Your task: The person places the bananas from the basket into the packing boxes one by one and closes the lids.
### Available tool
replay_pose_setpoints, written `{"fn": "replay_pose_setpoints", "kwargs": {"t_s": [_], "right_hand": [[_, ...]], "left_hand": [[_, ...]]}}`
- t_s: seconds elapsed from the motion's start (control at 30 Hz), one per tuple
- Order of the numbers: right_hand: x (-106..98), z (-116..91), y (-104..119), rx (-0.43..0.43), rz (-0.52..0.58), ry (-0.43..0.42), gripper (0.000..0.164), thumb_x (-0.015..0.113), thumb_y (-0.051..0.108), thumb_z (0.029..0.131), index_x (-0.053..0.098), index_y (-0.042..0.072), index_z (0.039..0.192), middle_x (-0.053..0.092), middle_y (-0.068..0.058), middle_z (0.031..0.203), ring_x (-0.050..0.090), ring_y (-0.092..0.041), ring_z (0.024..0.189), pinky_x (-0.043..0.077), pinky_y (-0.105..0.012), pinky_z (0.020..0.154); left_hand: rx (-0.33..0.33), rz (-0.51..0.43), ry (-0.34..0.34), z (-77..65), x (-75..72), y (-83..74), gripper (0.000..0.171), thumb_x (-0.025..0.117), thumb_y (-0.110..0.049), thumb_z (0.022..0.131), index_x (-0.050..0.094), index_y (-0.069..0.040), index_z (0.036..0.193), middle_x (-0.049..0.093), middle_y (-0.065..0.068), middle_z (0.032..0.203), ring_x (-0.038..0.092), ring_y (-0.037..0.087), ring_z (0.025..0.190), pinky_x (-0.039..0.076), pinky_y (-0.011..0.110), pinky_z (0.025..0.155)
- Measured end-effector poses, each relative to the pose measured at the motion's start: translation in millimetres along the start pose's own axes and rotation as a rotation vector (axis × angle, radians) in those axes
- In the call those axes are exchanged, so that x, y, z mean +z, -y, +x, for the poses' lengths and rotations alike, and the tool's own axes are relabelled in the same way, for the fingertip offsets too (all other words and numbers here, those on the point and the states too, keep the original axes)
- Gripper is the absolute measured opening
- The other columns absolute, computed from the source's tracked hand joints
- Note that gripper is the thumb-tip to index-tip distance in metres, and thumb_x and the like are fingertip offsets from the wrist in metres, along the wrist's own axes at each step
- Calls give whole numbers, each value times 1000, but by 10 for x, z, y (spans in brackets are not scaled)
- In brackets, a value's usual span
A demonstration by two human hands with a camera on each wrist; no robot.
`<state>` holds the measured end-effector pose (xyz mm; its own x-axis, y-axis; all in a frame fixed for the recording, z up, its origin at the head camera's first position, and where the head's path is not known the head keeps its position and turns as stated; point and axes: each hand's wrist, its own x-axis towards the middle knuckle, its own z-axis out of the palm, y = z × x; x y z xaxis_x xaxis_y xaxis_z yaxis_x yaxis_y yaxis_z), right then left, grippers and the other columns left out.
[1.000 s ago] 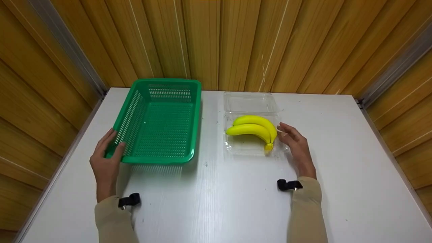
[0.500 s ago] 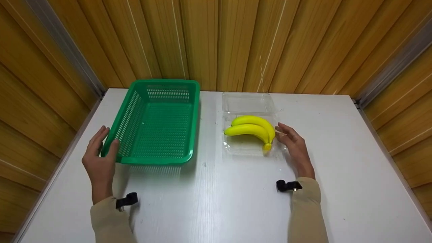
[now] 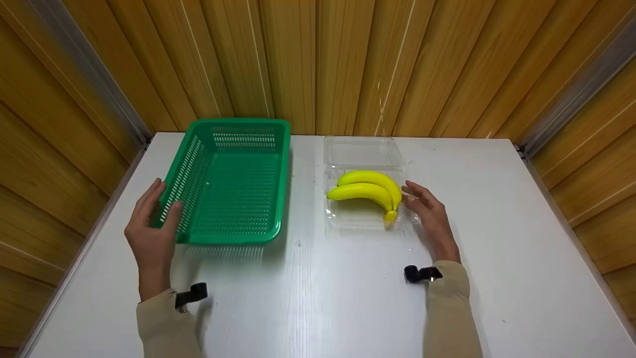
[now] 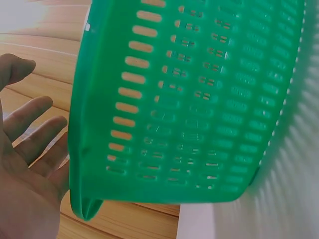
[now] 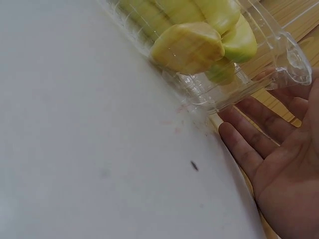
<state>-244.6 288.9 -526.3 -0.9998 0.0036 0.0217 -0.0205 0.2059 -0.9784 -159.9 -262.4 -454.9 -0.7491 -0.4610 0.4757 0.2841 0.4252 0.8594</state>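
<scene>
A green plastic basket (image 3: 233,194) with slotted walls stands at the left of the white table. My left hand (image 3: 151,238) is at its near left corner, fingers and thumb spread and overlapping the rim. The left wrist view has these fingers (image 4: 35,117) loose beside the basket's outer wall. To the right, a bunch of yellow bananas (image 3: 360,191) lies in the base of a clear plastic clamshell box (image 3: 363,151), its lid folded back. My right hand (image 3: 432,216) is at the box's right edge. Its fingers (image 5: 251,132) are extended right by the rim in the right wrist view.
The white table (image 3: 308,298) ends at a wood-panelled wall (image 3: 293,64) behind, with panels on both sides too. A strip of tabletop separates basket and box. A small black device (image 3: 191,294) sits on each sleeve cuff.
My left hand has loosened from the basket's rim, drawing left, then back a little to the right. The right hand stays beside the box. The whole head view shifts slightly.
</scene>
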Motion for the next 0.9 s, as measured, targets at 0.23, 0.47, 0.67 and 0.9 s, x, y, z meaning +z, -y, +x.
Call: {"fn": "replay_pose_setpoints", "kwargs": {"t_s": [0.23,0.47,0.67,0.9], "right_hand": [[3,-9,6,17,-17,-2,53,55,33,112,47,15,162,53,-10,157,53,-25,142,39,-38,120],[15,-5,-9,48,-12,-16,52,56,35,111,49,18,160,54,-6,157,54,-23,142,34,-43,123],[17,0,-11,38,-11,-17,52,57,32,111,49,16,160,54,-9,156,51,-25,143,36,-42,122],[18,9,-3,34,23,-9,51,54,24,113,47,13,162,53,-12,158,51,-27,144,40,-33,119]], "left_hand": [[47,-58,58,-29,156,-87,48,74,3,97,65,-3,145,59,5,153,53,19,143,47,35,112],[86,-96,97,-59,296,-175,49,75,2,96,66,-4,144,60,3,152,52,20,143,48,37,112],[73,-102,117,-89,426,-237,49,76,0,97,66,-5,145,59,6,153,52,20,143,47,36,112],[99,-123,142,-127,589,-297,48,76,0,97,67,-5,144,60,6,152,53,21,142,48,41,112]]}}
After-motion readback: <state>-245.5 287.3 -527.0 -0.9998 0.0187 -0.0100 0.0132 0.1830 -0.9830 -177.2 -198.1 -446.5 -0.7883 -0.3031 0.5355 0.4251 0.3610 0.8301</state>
